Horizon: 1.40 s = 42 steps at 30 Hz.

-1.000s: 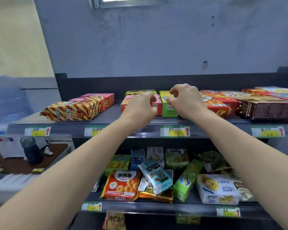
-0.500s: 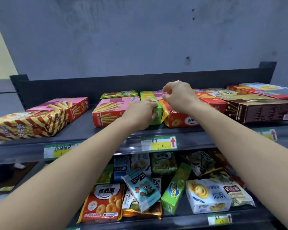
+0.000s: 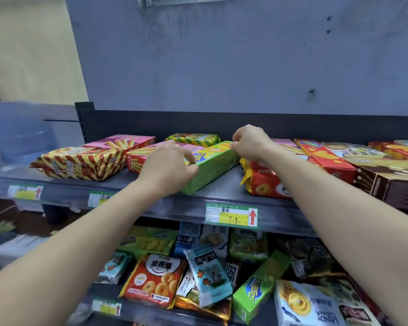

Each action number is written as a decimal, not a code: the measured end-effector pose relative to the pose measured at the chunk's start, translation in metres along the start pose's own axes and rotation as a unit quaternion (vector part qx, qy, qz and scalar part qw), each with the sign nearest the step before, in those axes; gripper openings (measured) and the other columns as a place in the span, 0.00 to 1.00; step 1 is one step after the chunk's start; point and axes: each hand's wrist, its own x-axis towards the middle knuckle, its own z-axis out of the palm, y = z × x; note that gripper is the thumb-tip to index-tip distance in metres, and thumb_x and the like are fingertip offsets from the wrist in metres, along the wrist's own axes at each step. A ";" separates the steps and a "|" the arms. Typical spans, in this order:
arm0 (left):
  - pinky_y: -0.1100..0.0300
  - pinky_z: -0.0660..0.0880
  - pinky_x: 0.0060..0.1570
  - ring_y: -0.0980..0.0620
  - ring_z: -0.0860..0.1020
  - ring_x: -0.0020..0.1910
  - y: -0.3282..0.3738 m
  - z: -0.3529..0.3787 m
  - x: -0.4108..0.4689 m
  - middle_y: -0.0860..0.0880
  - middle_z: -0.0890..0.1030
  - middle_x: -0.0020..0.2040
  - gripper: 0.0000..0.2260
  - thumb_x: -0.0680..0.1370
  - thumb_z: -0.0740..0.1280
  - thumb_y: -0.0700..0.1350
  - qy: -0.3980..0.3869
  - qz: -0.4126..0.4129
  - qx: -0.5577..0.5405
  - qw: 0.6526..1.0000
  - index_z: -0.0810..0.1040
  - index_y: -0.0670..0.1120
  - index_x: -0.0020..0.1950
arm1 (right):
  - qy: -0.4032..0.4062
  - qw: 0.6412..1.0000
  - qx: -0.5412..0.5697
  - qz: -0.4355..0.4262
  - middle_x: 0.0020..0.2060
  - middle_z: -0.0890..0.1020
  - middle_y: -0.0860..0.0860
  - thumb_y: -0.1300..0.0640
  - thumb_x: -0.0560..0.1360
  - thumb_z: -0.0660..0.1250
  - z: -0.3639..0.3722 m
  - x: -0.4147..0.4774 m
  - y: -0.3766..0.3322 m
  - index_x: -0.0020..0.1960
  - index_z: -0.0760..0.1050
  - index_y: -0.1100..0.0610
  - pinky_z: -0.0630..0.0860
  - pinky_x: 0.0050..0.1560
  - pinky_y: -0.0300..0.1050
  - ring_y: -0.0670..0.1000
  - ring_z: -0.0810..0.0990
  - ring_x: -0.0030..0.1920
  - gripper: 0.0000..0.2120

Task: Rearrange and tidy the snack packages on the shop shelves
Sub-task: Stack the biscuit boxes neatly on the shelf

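shelf on top (image 3: 219, 194) carries the green box (image 3: 212, 165) mid-row, skewed, long axis running near-left to far-right. left hand (image 3: 167, 168) curls round its near end, right hand (image 3: 250, 143) pinches the far corner; squaring probably means swinging that far end left.

My left hand (image 3: 167, 170) covers green box (image 3: 212, 165) near corner; pink box (image 3: 139, 156) half hidden behind it; brown box (image 3: 391, 184) cut by right edge; left tag (image 3: 25, 192) blurred, unreadable.
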 end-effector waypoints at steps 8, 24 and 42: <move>0.53 0.69 0.59 0.43 0.72 0.64 -0.014 -0.008 -0.016 0.43 0.73 0.66 0.25 0.75 0.65 0.58 -0.021 -0.126 0.040 0.991 0.71 0.46 0.67 | -0.088 0.996 -0.035 0.001 0.58 0.78 0.58 0.52 0.80 0.58 0.010 0.028 -0.006 0.59 0.73 0.65 0.69 0.47 0.43 0.58 0.75 0.51 0.18; 0.54 0.72 0.51 0.46 0.75 0.53 0.011 -0.006 -0.021 0.45 0.77 0.55 0.21 0.71 0.73 0.48 0.055 -0.180 -0.115 0.975 0.71 0.42 0.59 | -0.046 0.996 0.049 0.063 0.53 0.73 0.59 0.61 0.80 0.53 0.018 0.053 0.004 0.51 0.72 0.66 0.65 0.61 0.46 0.59 0.71 0.58 0.12; 0.51 0.72 0.64 0.46 0.74 0.60 -0.014 -0.018 -0.052 0.42 0.72 0.64 0.28 0.70 0.66 0.36 0.255 -0.265 -0.256 0.894 0.66 0.40 0.70 | 0.064 0.969 0.240 0.004 0.67 0.65 0.61 0.54 0.79 0.55 0.013 -0.041 -0.035 0.67 0.63 0.63 0.63 0.66 0.52 0.61 0.64 0.67 0.19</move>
